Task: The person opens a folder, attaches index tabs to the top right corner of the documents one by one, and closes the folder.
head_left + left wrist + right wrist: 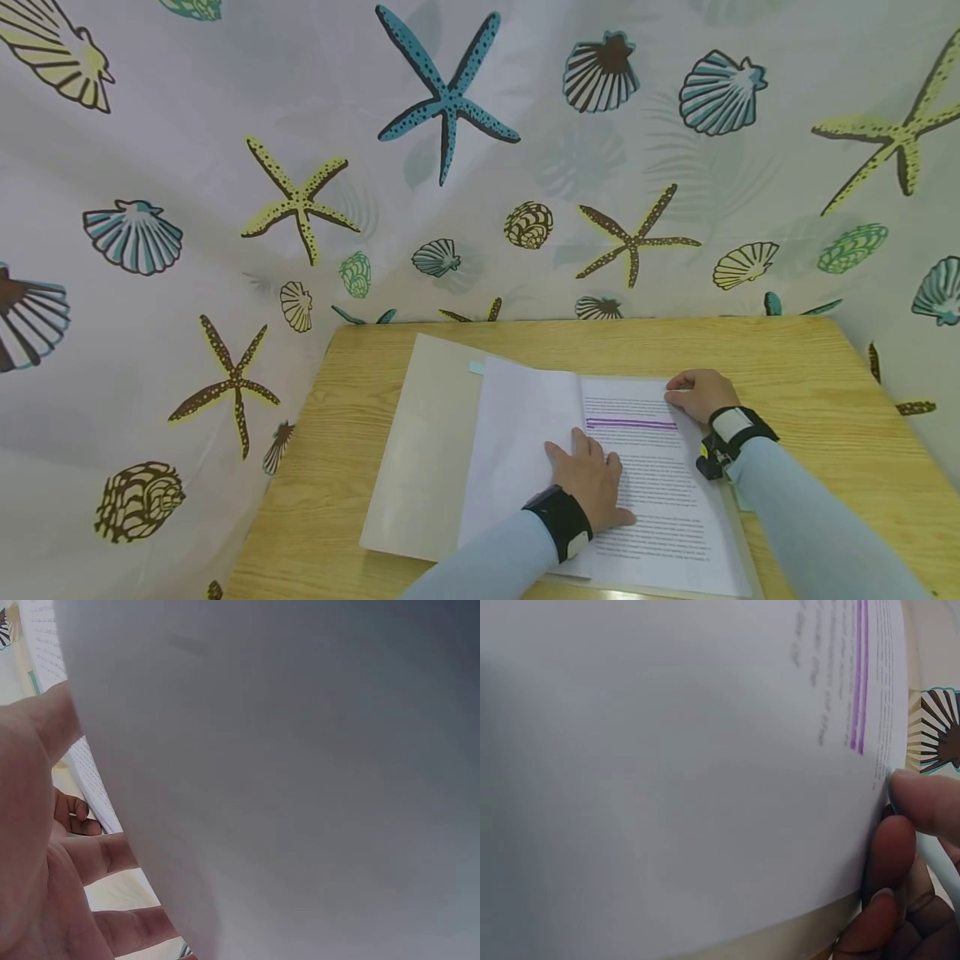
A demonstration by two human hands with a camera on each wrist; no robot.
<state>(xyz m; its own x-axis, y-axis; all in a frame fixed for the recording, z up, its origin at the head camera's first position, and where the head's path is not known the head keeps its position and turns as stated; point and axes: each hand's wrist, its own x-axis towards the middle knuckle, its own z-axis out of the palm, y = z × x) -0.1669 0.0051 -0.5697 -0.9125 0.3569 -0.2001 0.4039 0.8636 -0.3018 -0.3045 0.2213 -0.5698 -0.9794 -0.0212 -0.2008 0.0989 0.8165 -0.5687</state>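
Observation:
A stack of printed pages [652, 500] lies in an opened cream folder [427, 433]; one printed page bears a purple highlighted band [632, 424]. My left hand [588, 483] rests on the pages with its fingers spread, partly over the white turned sheet [517, 442]. At the upper right edge of the printed page, my right hand [703, 396] pinches a pale blue sticky tab [937, 862] between thumb and fingers, against the paper's edge. In the left wrist view, a curved white sheet hides much of the scene beside my left hand [45, 847].
Another light blue tab [477, 367] sticks out at the turned sheet's upper left. A pale green piece [742, 497] shows partly beneath the right forearm. The wooden table [315, 467] meets a shell-patterned curtain [525, 275] behind and on both sides.

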